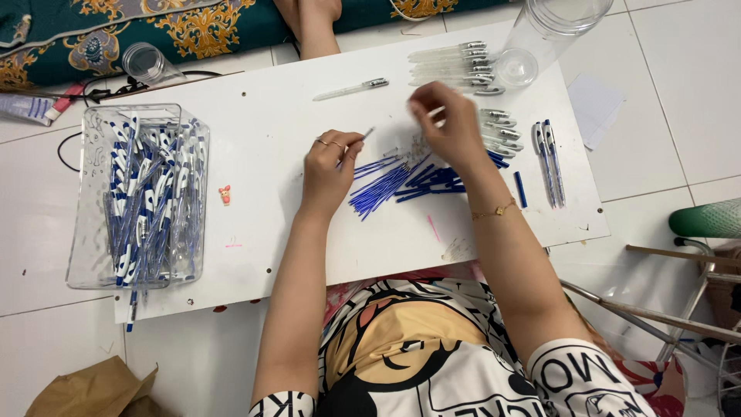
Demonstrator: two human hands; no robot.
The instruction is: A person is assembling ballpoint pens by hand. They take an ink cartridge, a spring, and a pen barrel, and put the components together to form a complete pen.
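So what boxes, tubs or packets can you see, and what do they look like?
Clear plastic tray, left end of the white board: rectangular, full of blue-and-white pens.
Big clear jar, top right: round, lying tilted.
Small clear cup, top left: round.
Brown paper bag, bottom left floor: crumpled.

We see bare counter point(262, 224) between the clear bin of pens point(143, 197) and the blue refills point(401, 181); pen barrels point(455, 66) and a jar point(552, 31) crowd the far right.

Bare forearms, rings on the left hand point(330, 171), thin gold bracelet on right wrist, black-and-white cartoon-print short-sleeved shirt
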